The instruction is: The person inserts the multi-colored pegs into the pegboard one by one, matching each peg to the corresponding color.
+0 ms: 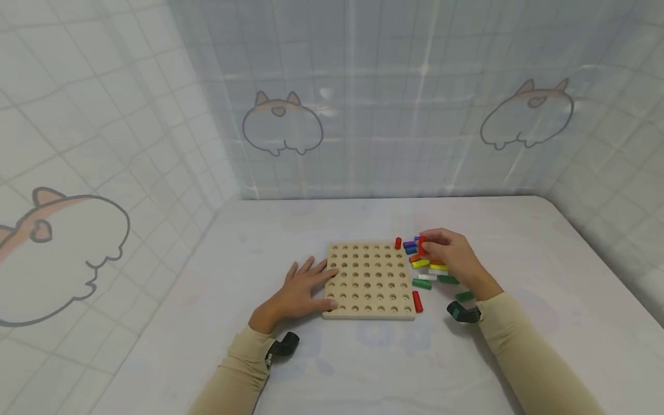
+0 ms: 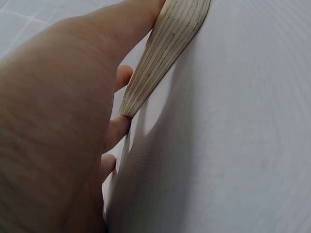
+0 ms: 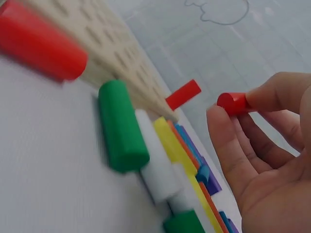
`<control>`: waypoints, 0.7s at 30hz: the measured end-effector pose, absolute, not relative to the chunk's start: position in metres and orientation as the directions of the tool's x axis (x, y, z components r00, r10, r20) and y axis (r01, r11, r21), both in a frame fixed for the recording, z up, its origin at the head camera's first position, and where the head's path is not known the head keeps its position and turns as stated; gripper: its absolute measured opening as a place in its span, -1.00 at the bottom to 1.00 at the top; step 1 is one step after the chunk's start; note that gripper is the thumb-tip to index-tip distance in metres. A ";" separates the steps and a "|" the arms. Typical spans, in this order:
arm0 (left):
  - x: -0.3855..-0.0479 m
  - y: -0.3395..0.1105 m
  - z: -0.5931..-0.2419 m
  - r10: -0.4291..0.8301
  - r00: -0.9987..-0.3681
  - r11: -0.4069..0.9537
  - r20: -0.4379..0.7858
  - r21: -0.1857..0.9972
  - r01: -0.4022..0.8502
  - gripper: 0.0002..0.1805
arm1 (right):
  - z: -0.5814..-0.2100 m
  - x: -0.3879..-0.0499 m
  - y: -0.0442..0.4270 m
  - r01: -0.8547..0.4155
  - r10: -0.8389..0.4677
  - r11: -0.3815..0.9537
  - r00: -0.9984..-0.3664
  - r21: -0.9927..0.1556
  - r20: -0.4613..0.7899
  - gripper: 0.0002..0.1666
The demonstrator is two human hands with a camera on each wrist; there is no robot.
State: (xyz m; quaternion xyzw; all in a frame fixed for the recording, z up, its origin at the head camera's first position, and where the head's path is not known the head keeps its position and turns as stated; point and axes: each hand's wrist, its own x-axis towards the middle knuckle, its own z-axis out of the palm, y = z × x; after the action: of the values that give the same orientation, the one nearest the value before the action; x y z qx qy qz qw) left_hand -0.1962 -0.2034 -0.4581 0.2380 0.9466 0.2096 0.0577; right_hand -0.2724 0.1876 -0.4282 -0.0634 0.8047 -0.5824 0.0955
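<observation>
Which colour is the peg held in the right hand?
Red; the peg in the right hand shows best in the right wrist view.

We're missing part of wooden board (image 2: 167,46) past left wrist view's top edge. Right wrist view: we're seeing board holes (image 3: 93,36) looking blurry, near red peg (image 3: 41,42) running off left edge, low green peg (image 3: 184,223) off bottom. Right hand (image 3: 274,162) is hiding part of held red peg (image 3: 235,103).
</observation>
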 end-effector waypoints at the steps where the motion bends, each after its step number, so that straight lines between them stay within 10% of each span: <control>1: -0.196 -0.204 -0.458 0.475 -0.880 0.799 -0.010 0.425 0.426 -0.08 | -0.428 -0.273 0.186 0.015 -0.208 0.311 -0.974 -0.950 -0.083 -0.49; 21: -0.192 -0.202 -0.461 0.459 -0.888 0.810 -0.004 0.413 0.417 -0.09 | -0.429 -0.304 0.154 0.062 -0.180 0.059 -0.981 -0.996 -0.071 -0.39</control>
State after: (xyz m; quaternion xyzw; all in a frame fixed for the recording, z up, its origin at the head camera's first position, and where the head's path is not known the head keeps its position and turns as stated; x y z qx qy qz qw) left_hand -0.1925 -0.2018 -0.4605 0.2306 0.9499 0.2047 0.0518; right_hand -0.3043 0.1538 -0.4293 -0.0411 0.7222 -0.6848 0.0883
